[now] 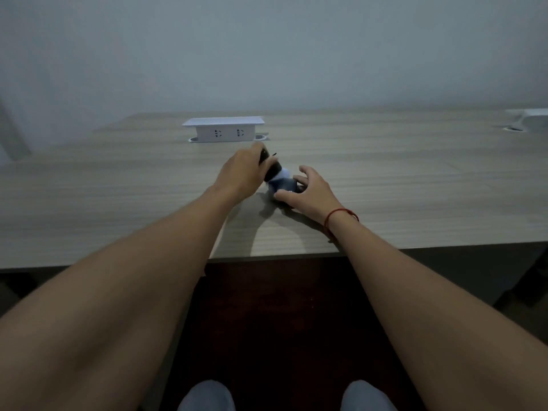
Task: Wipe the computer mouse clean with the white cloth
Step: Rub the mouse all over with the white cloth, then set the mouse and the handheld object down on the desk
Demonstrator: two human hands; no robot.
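My left hand (241, 173) grips a black computer mouse (272, 168) and holds it tilted just above the wooden desk (118, 197). The white cloth (281, 182) lies crumpled on the desk right under and beside the mouse, touching it. My right hand (308, 189) rests on the cloth with fingers curled around its right side. Much of the cloth is in shadow and partly hidden by both hands. A red string bracelet circles my right wrist.
A white raised socket box (224, 129) stands on the desk behind the hands. Another white object (530, 120) sits at the far right edge. The desk's front edge runs across below my forearms; my knees show at the bottom.
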